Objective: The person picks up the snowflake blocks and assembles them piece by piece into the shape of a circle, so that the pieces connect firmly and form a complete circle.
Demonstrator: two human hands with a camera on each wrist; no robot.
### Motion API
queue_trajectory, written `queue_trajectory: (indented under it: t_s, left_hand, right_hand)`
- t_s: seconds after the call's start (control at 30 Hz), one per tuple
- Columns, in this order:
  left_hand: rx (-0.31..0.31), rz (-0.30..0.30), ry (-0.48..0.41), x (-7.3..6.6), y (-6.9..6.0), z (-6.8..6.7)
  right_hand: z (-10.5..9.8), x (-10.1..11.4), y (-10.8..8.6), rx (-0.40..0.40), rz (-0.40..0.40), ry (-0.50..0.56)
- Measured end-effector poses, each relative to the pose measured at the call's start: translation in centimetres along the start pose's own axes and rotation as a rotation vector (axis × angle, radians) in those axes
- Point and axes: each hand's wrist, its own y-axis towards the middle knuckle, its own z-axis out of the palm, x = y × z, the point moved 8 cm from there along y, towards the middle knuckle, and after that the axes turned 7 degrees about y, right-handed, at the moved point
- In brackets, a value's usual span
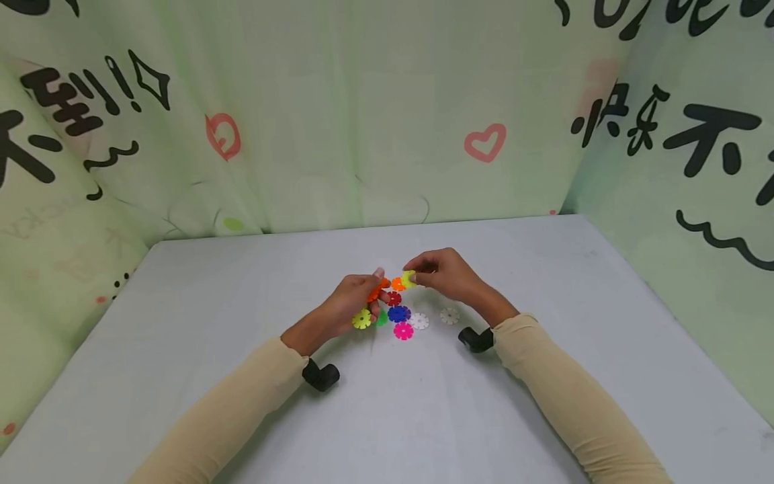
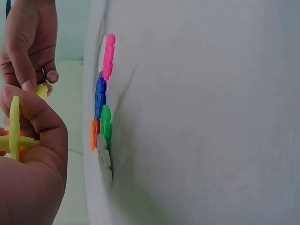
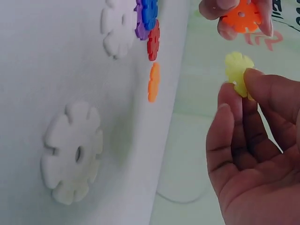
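My left hand [image 1: 353, 300] grips an orange notched snowflake disc [image 3: 242, 18]; interlocked yellow discs [image 2: 15, 126] stick out of the same grip. My right hand [image 1: 446, 274] pinches one more yellow disc [image 3: 239, 72] between thumb and fingers, raised above the table and apart from the orange one. Under and between the hands lie loose discs: orange [image 1: 398, 284], red [image 1: 394, 298], blue [image 1: 399, 314], green [image 1: 381, 318], pink [image 1: 403, 331] and white [image 1: 419, 320]. Another white disc [image 3: 74, 153] lies apart, below my right wrist. Fingers partly hide the left hand's pieces.
A white-covered table [image 1: 387, 417] spreads under both arms. Pale green curtains [image 1: 363, 121] with dark lettering and red hearts hang behind and at the sides. A purple disc [image 3: 140, 21] shows beside the blue one. Black wrist mounts [image 1: 320, 375] sit at both cuffs.
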Motion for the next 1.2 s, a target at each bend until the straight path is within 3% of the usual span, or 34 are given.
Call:
queue_trajectory:
  t_s: [0.33, 0.67, 0.97, 1.2]
  left_hand:
    - [0.007, 0.040, 0.038, -0.2, -0.1, 0.3]
    - [0.053, 0.082, 0.031, -0.6, -0.4, 0.7]
    - [0.031, 0.108, 0.012, -0.9, -0.5, 0.5]
    - [0.012, 0.085, 0.017, -0.8, -0.2, 0.3]
  right_hand:
    - [0.2, 0.3, 0.4, -0.024, 0.054, 0.112]
    - [0.8, 0.9, 0.6, -0.042, 0.045, 0.126]
    - [1.2, 1.1, 0.4, -0.019, 0.108, 0.112]
    - [1.4, 1.3, 0.1, 0.016, 0.109, 0.107]
